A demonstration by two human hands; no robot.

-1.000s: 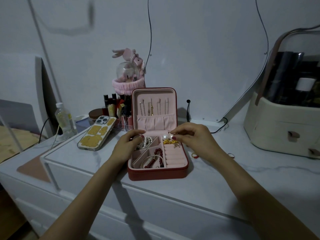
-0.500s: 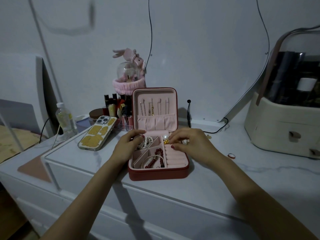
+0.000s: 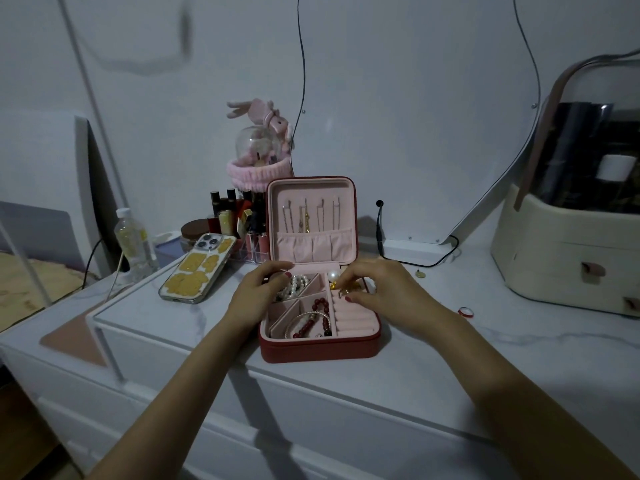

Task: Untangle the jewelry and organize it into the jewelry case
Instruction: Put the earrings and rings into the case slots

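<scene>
Mostly done, by the look: case open on the dresser, pearls and beads sorted inside; right hand pinching gold piece over ring rolls; left hand curled on case edge; red ring and charm left outside.

The red jewelry case stands open, holding a pearl strand, red beads and gold pieces.
</scene>
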